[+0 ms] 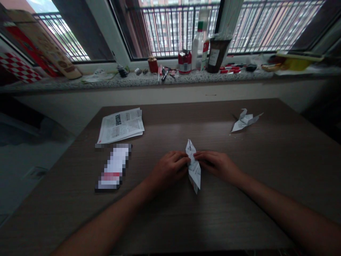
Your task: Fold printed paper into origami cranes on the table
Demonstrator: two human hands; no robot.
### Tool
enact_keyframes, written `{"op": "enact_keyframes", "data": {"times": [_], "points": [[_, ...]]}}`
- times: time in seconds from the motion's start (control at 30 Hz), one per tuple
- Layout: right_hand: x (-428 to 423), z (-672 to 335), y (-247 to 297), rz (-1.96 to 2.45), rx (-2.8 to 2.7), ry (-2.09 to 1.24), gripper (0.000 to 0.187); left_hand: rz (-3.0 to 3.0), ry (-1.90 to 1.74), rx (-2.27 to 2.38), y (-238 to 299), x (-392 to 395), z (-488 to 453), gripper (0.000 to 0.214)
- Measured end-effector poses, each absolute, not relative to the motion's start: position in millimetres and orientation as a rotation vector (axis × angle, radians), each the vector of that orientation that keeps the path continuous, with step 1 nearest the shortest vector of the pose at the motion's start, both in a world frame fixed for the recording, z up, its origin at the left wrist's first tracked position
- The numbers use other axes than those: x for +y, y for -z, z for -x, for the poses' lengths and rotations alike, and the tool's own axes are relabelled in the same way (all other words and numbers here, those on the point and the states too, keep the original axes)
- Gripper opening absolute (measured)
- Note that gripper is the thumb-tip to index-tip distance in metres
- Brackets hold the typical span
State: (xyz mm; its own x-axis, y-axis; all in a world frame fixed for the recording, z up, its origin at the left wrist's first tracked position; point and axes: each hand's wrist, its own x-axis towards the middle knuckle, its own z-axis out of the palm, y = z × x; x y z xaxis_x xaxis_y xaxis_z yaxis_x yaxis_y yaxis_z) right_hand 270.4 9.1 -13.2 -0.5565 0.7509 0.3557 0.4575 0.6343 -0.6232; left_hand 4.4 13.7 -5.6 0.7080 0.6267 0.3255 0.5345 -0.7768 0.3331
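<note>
Between my hands stands a narrow, folded piece of newspaper [194, 170], pointed at its far end and split into two points at the near end. My left hand [172, 165] grips its left edge, thumb and fingers closed together. From the other side, my right hand [217, 163] pinches the right edge near the middle. The fingertips partly cover the folds. Farther back on the right sits a finished-looking paper crane [245, 120] with its wings spread.
A folded newspaper stack [121, 124] lies at the back left of the brown table [165, 220]. Closer to me is a phone [113, 167] with a blurred screen. Along the windowsill [106, 83] stand a can [184, 62], bottles [197, 46], a dark cup [217, 55] and small items.
</note>
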Motion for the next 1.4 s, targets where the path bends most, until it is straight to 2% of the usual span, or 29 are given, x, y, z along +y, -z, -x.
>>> {"op": "enact_keyframes", "data": {"times": [0.27, 0.4, 0.83, 1.23, 1.4], "points": [[9, -269, 15, 0.919, -2.414, -0.490, 0.029, -2.769, -0.652, 0.991, 10, 13, -6, 0.016], [9, -268, 16, 0.916, -2.463, -0.410, 0.026, -2.807, -0.620, 0.993, 10, 13, -5, 0.014], [9, -261, 10, 0.962, -2.243, -0.655, 0.018, -2.662, -0.612, 1.070, 6, 12, -11, 0.010], [13, -257, 13, 1.004, -2.278, -0.608, 0.007, -2.466, -0.724, 1.110, 10, 12, -15, 0.004], [14, -257, 17, 1.104, -2.198, -0.628, 0.008, -2.360, -0.717, 1.127, 6, 12, -17, 0.011]]}}
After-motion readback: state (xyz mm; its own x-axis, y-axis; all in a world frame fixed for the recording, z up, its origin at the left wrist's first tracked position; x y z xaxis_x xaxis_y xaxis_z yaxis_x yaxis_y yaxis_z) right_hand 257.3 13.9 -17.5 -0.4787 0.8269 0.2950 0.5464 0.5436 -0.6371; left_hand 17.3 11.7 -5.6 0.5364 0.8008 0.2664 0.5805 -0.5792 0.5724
